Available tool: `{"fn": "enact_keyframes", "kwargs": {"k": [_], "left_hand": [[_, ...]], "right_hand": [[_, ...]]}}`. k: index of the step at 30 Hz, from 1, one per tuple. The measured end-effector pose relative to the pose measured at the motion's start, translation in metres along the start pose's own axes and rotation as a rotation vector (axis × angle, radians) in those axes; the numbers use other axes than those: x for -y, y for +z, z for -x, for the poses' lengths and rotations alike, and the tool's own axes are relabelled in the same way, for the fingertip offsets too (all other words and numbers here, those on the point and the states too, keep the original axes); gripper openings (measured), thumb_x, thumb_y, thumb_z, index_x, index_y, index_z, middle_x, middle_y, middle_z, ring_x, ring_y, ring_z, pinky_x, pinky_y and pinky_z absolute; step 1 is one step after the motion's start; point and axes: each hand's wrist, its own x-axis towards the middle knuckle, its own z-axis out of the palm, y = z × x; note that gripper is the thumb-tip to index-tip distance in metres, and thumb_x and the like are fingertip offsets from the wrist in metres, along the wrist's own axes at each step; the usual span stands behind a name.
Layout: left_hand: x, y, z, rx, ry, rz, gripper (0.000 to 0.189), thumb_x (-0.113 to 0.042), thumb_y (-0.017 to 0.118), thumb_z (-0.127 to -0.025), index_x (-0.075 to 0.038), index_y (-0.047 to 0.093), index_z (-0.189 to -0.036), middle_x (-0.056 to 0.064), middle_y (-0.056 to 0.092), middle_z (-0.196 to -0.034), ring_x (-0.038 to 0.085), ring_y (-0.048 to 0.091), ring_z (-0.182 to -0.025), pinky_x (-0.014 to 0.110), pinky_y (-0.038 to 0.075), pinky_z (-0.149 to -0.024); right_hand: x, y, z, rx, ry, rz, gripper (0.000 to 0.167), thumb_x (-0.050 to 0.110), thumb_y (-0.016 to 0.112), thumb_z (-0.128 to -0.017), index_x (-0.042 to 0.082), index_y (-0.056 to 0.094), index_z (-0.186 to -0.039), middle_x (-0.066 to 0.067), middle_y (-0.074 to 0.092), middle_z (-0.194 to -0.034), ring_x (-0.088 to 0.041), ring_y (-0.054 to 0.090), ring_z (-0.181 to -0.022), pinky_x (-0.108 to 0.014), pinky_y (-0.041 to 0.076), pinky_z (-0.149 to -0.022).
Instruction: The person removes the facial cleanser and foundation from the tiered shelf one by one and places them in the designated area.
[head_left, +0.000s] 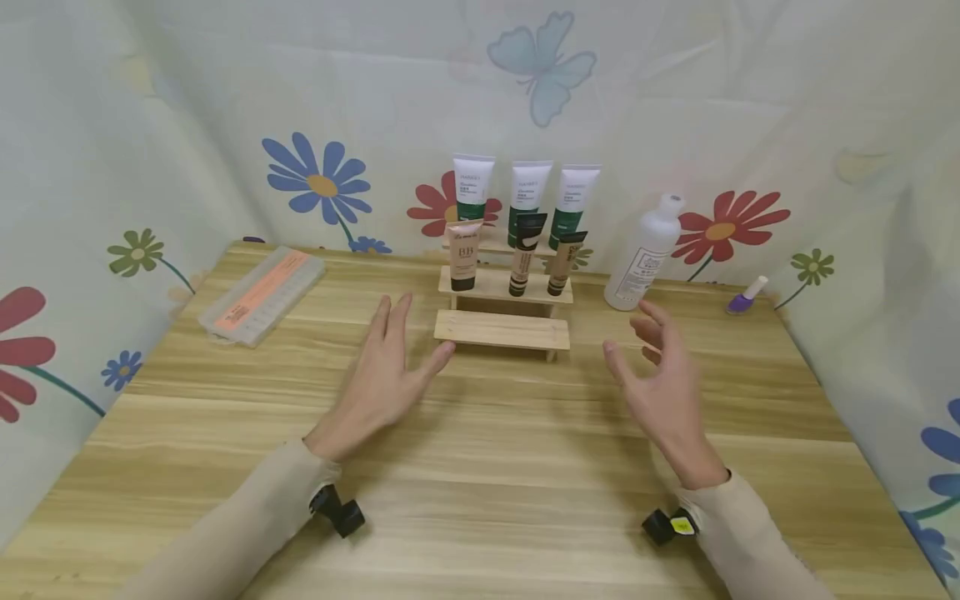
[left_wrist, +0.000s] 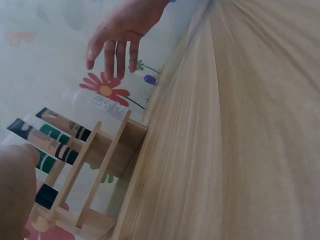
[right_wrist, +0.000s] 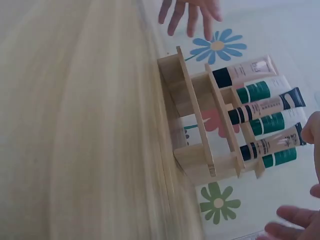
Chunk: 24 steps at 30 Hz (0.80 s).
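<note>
My left hand (head_left: 380, 375) hovers over the table just left of a small stepped wooden rack (head_left: 501, 330), fingers extended and thumb spread, holding nothing. To the rack's right, my right hand (head_left: 663, 379) is raised with bent, spread fingers and nothing in its grasp. Three white-and-green tubes (head_left: 529, 190) stand upside down on the rack's top step. On the middle step stand a pink BB tube (head_left: 464, 260) and two slim beige tubes with dark ends, one (head_left: 522, 260) central and one (head_left: 562, 268) at right. The lowest step is bare.
A white bottle (head_left: 643, 257) stands behind my right hand. Farther right is a purple nail polish bottle (head_left: 744, 298) with a white cap. A clear compartment case (head_left: 262, 295) with an orange label lies at the table's left. A flowered curtain (head_left: 420, 100) hangs behind.
</note>
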Motion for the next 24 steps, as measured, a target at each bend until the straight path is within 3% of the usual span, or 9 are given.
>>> {"fn": "enact_keyframes", "kwargs": {"k": [4, 7, 10, 13, 16, 19, 24], "left_hand": [[0.005, 0.007, -0.013, -0.009, 0.015, 0.158, 0.094, -0.069, 0.059, -0.108, -0.015, 0.025, -0.177, 0.024, 0.031, -0.178, 0.049, 0.048, -0.153, 0.073, 0.045, -0.119], [0.009, 0.013, -0.021, -0.004, 0.003, 0.312, 0.084, -0.057, 0.066, -0.110, -0.013, 0.034, -0.173, 0.023, 0.043, -0.172, 0.044, 0.062, -0.140, 0.064, 0.054, -0.113], [0.012, 0.018, -0.028, 0.007, -0.023, 0.441, 0.074, -0.044, 0.072, -0.110, -0.012, 0.041, -0.169, 0.023, 0.051, -0.165, 0.041, 0.066, -0.139, 0.058, 0.057, -0.112], [0.015, 0.023, -0.034, 0.003, -0.044, 0.511, 0.065, -0.036, 0.075, -0.109, -0.014, 0.049, -0.164, 0.022, 0.060, -0.158, 0.038, 0.068, -0.138, 0.056, 0.058, -0.113], [0.017, 0.028, -0.039, -0.014, -0.040, 0.536, 0.056, -0.033, 0.076, -0.108, -0.015, 0.058, -0.158, 0.018, 0.069, -0.148, 0.034, 0.072, -0.132, 0.053, 0.059, -0.111], [0.021, 0.033, -0.044, -0.033, -0.027, 0.549, 0.045, -0.028, 0.078, -0.107, -0.013, 0.068, -0.148, 0.014, 0.076, -0.138, 0.031, 0.076, -0.124, 0.049, 0.062, -0.107], [0.028, 0.038, -0.049, -0.042, -0.008, 0.557, 0.030, -0.020, 0.079, -0.106, -0.011, 0.077, -0.135, 0.012, 0.079, -0.129, 0.027, 0.077, -0.118, 0.034, 0.063, -0.101]], "right_hand": [[-0.005, -0.001, -0.009, -0.046, -0.005, -0.197, 0.056, 0.018, 0.077, -0.107, 0.013, 0.055, -0.157, -0.011, 0.068, -0.140, -0.028, 0.067, -0.130, -0.030, 0.059, -0.107], [-0.007, 0.001, -0.017, -0.079, -0.022, -0.286, 0.049, 0.014, 0.077, -0.106, 0.013, 0.059, -0.152, -0.008, 0.070, -0.135, -0.024, 0.069, -0.123, -0.020, 0.057, -0.098], [-0.009, 0.005, -0.025, -0.107, -0.035, -0.331, 0.047, 0.012, 0.079, -0.104, 0.010, 0.061, -0.148, -0.005, 0.071, -0.133, -0.021, 0.071, -0.118, -0.020, 0.057, -0.093], [-0.011, 0.010, -0.035, -0.111, -0.052, -0.395, 0.049, 0.009, 0.079, -0.103, 0.003, 0.060, -0.148, -0.006, 0.070, -0.133, -0.024, 0.071, -0.116, -0.022, 0.058, -0.093], [-0.011, 0.014, -0.045, -0.104, -0.071, -0.452, 0.050, 0.004, 0.079, -0.103, 0.000, 0.059, -0.149, -0.008, 0.069, -0.133, -0.030, 0.071, -0.118, -0.024, 0.059, -0.094], [-0.012, 0.020, -0.056, -0.089, -0.085, -0.490, 0.050, 0.002, 0.080, -0.101, 0.006, 0.062, -0.148, -0.010, 0.070, -0.132, -0.034, 0.070, -0.120, -0.024, 0.061, -0.096], [-0.007, 0.031, -0.073, -0.055, -0.111, -0.539, 0.049, -0.001, 0.083, -0.099, 0.010, 0.066, -0.144, -0.015, 0.072, -0.132, -0.038, 0.071, -0.119, -0.027, 0.063, -0.095]]}}
